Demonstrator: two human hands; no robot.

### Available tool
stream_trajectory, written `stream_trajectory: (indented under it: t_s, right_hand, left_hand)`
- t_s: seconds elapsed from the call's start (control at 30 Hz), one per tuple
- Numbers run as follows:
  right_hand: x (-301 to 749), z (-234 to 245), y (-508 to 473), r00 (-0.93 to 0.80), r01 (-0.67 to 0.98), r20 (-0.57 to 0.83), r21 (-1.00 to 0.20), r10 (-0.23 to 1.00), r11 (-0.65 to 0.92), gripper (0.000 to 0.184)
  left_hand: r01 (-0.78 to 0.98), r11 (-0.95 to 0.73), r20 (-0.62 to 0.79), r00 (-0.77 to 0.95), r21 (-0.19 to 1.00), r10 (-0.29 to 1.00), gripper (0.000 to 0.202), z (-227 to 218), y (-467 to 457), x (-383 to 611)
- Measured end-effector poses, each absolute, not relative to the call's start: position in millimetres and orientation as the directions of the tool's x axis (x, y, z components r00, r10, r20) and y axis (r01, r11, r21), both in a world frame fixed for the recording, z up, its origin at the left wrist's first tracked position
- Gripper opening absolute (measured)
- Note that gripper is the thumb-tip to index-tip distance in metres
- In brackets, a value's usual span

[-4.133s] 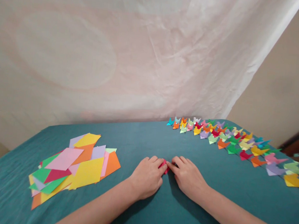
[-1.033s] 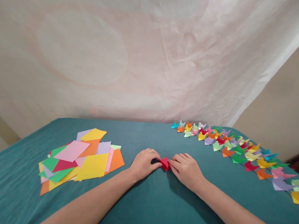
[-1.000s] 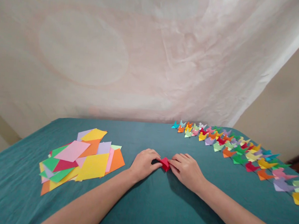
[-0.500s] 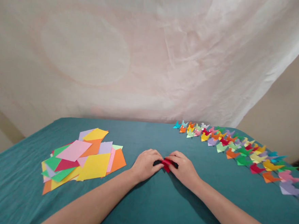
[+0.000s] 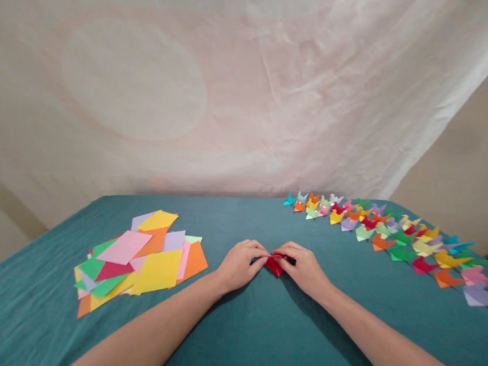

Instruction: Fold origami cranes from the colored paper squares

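A small folded piece of red paper (image 5: 274,267) is held between both hands, over the middle of the green cloth. My left hand (image 5: 242,265) pinches its left end between thumb and fingers. On the other side my right hand (image 5: 303,269) grips the right end in the same way. The lower part of the paper shows as a red triangle beneath the fingertips; its upper edge is partly covered by the fingers.
Loose coloured paper squares (image 5: 157,271) lie in an overlapping pile at the left. Rows of small folded paper birds (image 5: 402,253) run along the right side. Green cloth (image 5: 233,338) covers the table; a pale hanging sheet (image 5: 233,93) rises behind it.
The fingers have shifted on the red paper, and more of its lower triangle shows now. The whole view has tilted slightly.
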State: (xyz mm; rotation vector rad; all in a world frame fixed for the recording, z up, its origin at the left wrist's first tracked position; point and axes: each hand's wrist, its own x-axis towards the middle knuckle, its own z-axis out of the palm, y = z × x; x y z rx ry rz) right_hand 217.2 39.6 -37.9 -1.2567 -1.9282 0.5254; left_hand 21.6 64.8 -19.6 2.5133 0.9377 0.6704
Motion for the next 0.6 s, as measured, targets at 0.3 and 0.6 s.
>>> stream_trajectory:
  t_s: [0.3, 0.6]
  right_hand:
    - [216, -32, 38, -0.237, 0.571, 0.349, -0.705, 0.907, 0.421, 0.016]
    - [218, -33, 40, -0.232, 0.586, 0.328, -0.705, 0.916, 0.4, 0.017]
  left_hand:
    - [0.457, -0.662, 0.295, 0.643, 0.594, 0.707, 0.017, -22, 73, 23]
    - [0.485, -0.616, 0.278, 0.598, 0.62, 0.751, 0.014, -23, 76, 29]
